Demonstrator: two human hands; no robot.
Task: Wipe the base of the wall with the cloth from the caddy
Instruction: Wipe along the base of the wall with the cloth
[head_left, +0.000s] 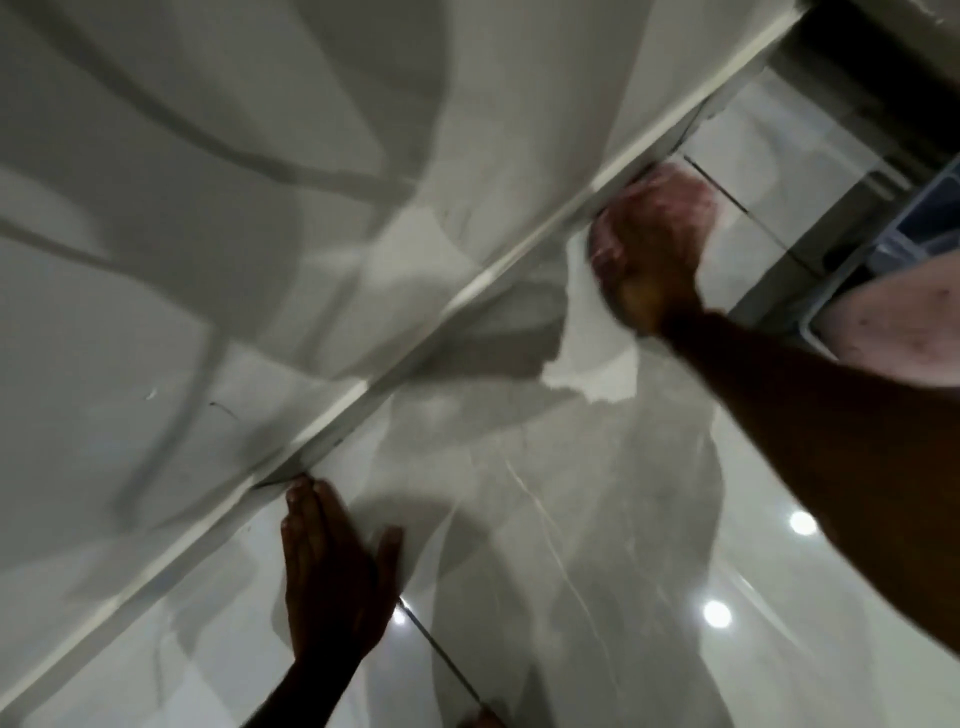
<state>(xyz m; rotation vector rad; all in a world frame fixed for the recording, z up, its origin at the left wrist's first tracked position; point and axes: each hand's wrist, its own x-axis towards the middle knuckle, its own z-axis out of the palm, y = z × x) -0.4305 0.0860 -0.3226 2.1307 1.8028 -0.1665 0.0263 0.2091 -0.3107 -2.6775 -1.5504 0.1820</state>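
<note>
The white base of the wall (467, 291) runs diagonally from lower left to upper right, where it meets the glossy tiled floor. My right hand (644, 260) is blurred and holds a pinkish-red cloth (685, 197) pressed against the base near the upper right. My left hand (332, 566) lies flat on the floor tiles, fingers together, fingertips touching the base further down. It holds nothing.
A blue plastic caddy (914, 218) sits at the right edge, partly cut off. A dark doorway opening (883, 67) is at the top right. The white wall (208, 208) carries shadows. Shiny floor tiles (571, 571) reflect ceiling lights.
</note>
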